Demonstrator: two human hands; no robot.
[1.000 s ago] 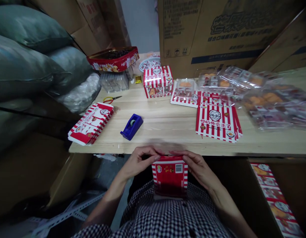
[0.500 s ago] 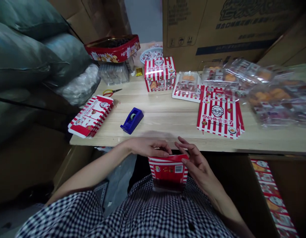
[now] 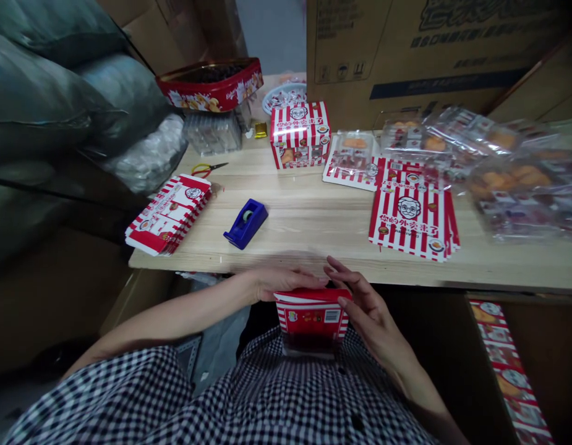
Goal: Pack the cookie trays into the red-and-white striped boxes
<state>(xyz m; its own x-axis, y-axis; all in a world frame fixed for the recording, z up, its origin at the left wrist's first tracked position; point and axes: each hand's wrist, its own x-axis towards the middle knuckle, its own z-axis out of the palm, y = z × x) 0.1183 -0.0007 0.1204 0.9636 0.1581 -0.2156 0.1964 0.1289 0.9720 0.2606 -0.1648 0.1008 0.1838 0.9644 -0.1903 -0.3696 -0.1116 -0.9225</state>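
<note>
A pale wooden worktop crosses the middle of the frame, its front edge running just above the person's hands and its left end stopping at the left of the frame. A large cardboard box walls in the back at upper right, and dark padded sacks crowd the upper left. Plain wood runs between the blue tape dispenser at centre left and the striped flat cartons at centre right; clear packs fill the right end.

The red-and-white box is below the worktop's front edge, at lower centre, upright in front of the checked shirt. The left hand lies across its top rear edge; its fingers are partly hidden, so their grip cannot be told. The right hand is at the upper right corner, thumb touching the front, upper fingers spread apart behind; whether it clamps the box cannot be told.

One second ago the left hand was at the box's upper left corner; now its forearm comes in flatter from the left. The right fingers have lifted and spread, while the worktop things keep their arrangement.
</note>
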